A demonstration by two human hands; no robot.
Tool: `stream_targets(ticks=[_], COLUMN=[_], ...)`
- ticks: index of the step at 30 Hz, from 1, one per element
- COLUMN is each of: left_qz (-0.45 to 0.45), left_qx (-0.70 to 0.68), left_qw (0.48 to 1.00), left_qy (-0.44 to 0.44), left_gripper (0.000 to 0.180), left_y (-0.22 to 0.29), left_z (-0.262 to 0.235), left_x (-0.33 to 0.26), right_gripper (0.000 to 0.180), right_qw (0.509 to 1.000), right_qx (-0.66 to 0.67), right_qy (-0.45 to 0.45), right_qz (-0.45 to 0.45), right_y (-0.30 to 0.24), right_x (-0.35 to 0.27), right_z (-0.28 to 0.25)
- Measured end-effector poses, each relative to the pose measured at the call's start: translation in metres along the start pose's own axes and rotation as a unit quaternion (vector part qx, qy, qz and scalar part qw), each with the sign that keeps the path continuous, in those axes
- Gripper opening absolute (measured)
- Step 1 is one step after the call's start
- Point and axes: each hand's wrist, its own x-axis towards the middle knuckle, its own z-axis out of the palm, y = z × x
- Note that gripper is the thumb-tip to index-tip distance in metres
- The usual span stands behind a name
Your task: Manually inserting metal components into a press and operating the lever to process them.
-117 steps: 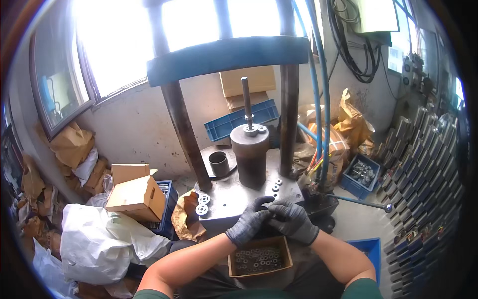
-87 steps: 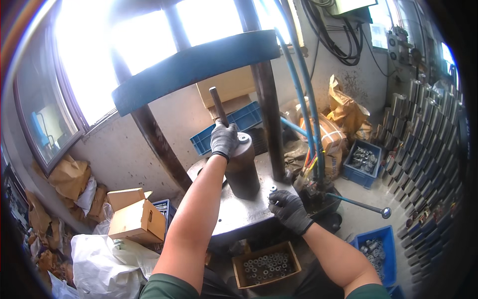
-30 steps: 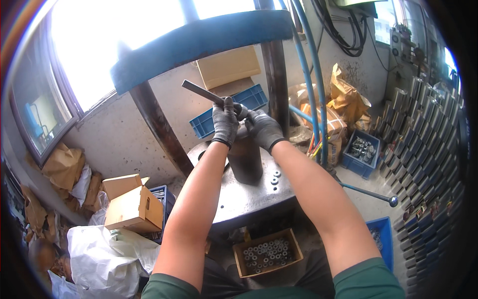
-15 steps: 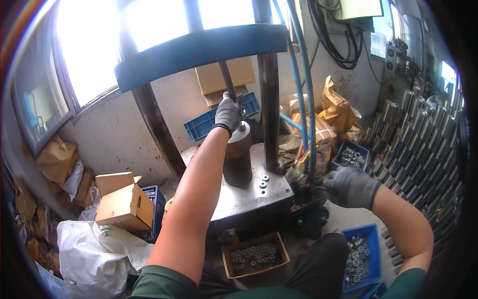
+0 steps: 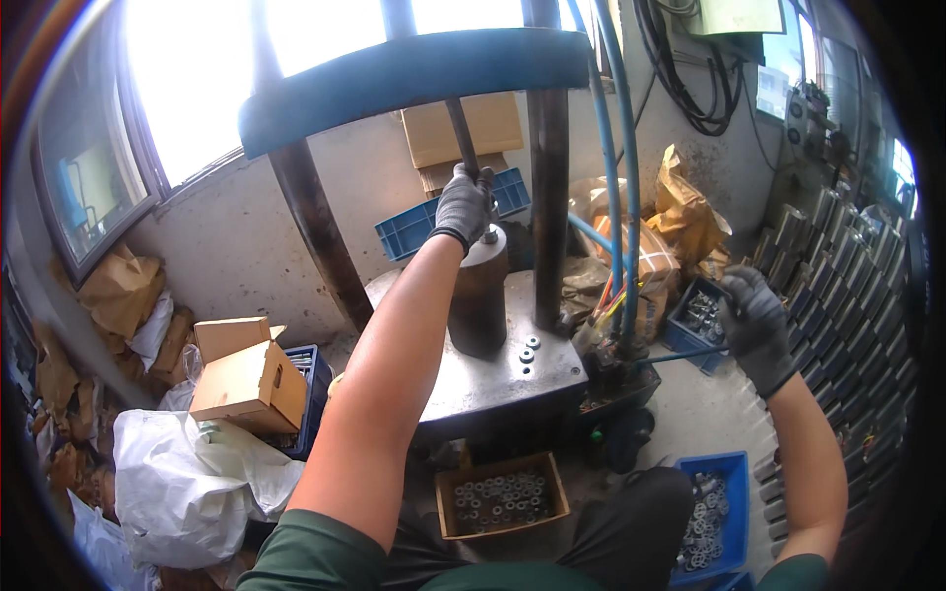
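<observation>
My gloved left hand point(image 5: 465, 205) is wrapped around a dark metal rod point(image 5: 459, 133) under the blue crossbeam point(image 5: 414, 79) of a press. Just below that hand stands a thick metal cylinder point(image 5: 478, 305) with a light top and a small stud, upright on the steel press bed point(image 5: 443, 384). Two small washers point(image 5: 529, 349) lie to the cylinder's right. My gloved right hand point(image 5: 757, 320) is raised beside the end of a thin blue lever point(image 5: 690, 354), fingers loosely bent and apart, with nothing visible in them. Whether the glove touches the lever's tip is unclear.
A cardboard tray of rings point(image 5: 503, 500) sits below the bed. Blue bins of metal parts point(image 5: 724, 512) point(image 5: 700, 315) are at right, near stacked metal tubes point(image 5: 838, 295). Blue hoses point(image 5: 631, 197) hang beside the press column point(image 5: 549, 217). At left are an open carton point(image 5: 236, 389) and white sack point(image 5: 177, 483).
My right hand has come off the blue lever, rising and moving right. The lever now shows along its length. My left hand keeps its hold on the rod. The view has shifted slightly.
</observation>
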Motion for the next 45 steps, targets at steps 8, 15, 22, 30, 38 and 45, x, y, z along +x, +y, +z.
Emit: stream_targets(ticks=[8, 15, 22, 30, 38, 45], left_qz=[-0.011, 0.008, -0.006, -0.021, -0.016, -0.002], left_qx=[-0.003, 0.086, 0.109, 0.071, 0.069, 0.099], left_qw=[1.0, 0.996, 0.994, 0.997, 0.997, 0.995], left_qy=[-0.019, -0.013, -0.011, -0.021, -0.021, -0.013], left_gripper=[0.038, 0.042, 0.041, 0.04, 0.044, 0.045], left_y=[0.004, 0.008, 0.009, 0.009, 0.002, 0.006], left_z=[0.0, -0.002, -0.002, -0.002, 0.001, -0.002], left_x=[0.009, 0.01, 0.007, 0.006, 0.013, 0.009], right_gripper=[0.037, 0.036, 0.033, 0.031, 0.036, 0.034], right_qw=[0.992, 0.979, 0.857, 0.783, 0.888, 0.82], right_qx=[-0.05, -0.079, 0.035, 0.003, 0.062, 0.027], right_qy=[-0.046, -0.142, -0.508, -0.615, -0.444, -0.569], right_qz=[0.105, 0.126, 0.08, 0.091, 0.102, 0.056], right_y=[0.007, -0.001, -0.036, -0.054, -0.046, -0.046], right_x=[0.076, 0.034, -0.087, -0.121, -0.109, -0.105], right_z=[0.04, 0.013, -0.059, -0.058, -0.061, -0.063])
